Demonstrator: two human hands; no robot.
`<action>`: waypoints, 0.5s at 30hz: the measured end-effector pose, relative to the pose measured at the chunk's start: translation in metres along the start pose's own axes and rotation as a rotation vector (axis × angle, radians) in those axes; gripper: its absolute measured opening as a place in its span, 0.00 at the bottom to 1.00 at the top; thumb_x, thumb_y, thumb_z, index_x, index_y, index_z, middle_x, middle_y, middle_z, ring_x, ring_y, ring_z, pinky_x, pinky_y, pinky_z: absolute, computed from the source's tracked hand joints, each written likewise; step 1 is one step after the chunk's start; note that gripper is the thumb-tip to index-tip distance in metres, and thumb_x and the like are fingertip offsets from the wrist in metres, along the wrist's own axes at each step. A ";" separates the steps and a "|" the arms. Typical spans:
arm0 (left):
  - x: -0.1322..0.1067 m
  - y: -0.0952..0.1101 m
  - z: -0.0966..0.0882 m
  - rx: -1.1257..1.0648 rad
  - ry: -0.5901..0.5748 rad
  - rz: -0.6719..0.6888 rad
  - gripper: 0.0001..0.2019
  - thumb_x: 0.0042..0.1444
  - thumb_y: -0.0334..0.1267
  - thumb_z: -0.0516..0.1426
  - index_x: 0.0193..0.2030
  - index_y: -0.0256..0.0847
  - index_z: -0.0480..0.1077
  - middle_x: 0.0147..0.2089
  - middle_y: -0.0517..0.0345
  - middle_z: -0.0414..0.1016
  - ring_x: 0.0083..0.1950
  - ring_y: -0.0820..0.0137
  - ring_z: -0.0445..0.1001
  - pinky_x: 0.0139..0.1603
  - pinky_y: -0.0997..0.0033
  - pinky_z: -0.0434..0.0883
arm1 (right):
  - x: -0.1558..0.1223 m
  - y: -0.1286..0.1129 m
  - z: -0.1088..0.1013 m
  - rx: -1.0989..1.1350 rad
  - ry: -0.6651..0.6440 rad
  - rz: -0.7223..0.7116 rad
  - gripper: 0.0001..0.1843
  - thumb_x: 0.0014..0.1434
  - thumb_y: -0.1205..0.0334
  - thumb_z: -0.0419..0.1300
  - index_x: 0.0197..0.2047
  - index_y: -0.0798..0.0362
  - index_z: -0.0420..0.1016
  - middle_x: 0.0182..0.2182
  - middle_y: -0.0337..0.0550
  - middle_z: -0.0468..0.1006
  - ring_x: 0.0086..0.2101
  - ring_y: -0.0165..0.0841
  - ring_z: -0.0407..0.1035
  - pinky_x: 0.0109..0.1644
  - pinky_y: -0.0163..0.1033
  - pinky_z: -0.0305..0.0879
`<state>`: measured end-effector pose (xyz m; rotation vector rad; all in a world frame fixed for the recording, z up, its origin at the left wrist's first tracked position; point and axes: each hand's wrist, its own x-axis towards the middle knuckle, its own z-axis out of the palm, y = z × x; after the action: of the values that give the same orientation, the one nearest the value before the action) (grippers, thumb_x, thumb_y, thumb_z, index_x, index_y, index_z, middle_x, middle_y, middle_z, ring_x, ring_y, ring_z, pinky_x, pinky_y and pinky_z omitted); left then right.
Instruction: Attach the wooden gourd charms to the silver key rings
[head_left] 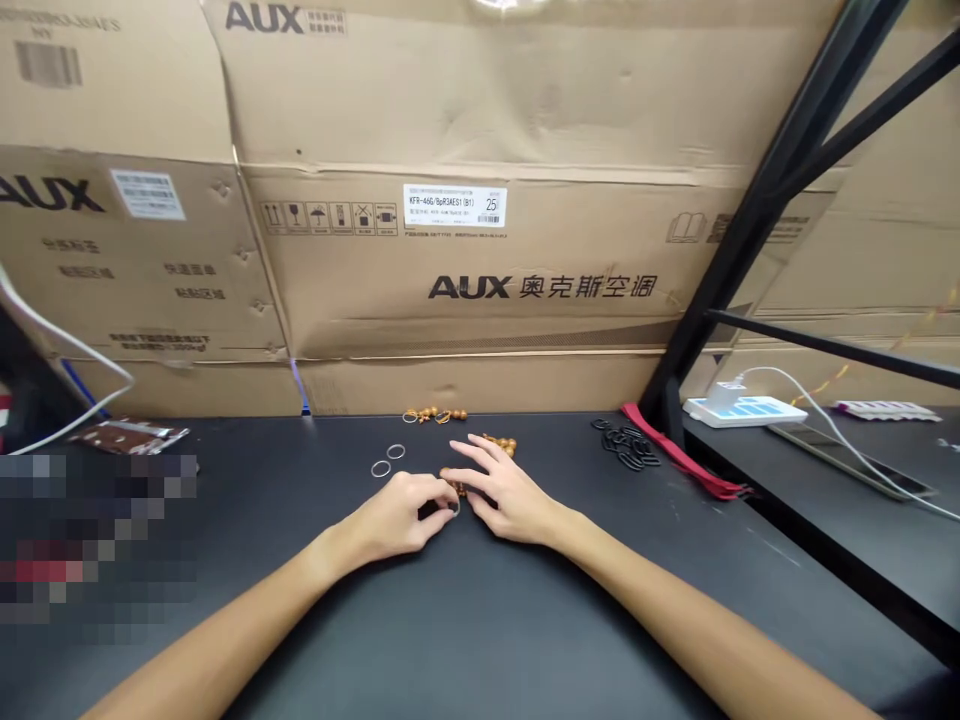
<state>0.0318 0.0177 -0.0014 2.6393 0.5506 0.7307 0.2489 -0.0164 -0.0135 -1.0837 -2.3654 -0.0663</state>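
Note:
My left hand (405,515) is closed in a pinch on a thin metal ring (457,508) just above the dark table. Beside it, a small brown beaded charm (453,482) lies against the fingertips of my right hand (506,495), and part of it is hidden. My right hand is open, its fingers stretched out and apart. Behind those fingers are more golden-brown beads (508,446). Two loose metal rings (373,468) lie to the left. Farther back sit beaded charms (427,413) with rings on them.
A pile of black oval links (628,446) and a red strap (675,455) lie to the right. Beyond the black metal frame (720,260) are a white power strip (746,411) and a phone-like slab (847,460). Cardboard boxes (480,120) wall off the back. A brown packet (131,437) lies left.

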 end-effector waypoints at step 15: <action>0.001 -0.007 0.004 0.146 0.041 -0.033 0.05 0.60 0.37 0.55 0.35 0.41 0.69 0.41 0.55 0.69 0.42 0.66 0.67 0.46 0.65 0.68 | 0.002 -0.013 0.005 0.170 -0.001 0.141 0.04 0.62 0.63 0.56 0.39 0.51 0.71 0.39 0.44 0.71 0.42 0.36 0.63 0.50 0.44 0.64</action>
<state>0.0331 0.0231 -0.0074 2.7461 0.6817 0.7632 0.2359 -0.0226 -0.0147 -1.1623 -2.2421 0.1823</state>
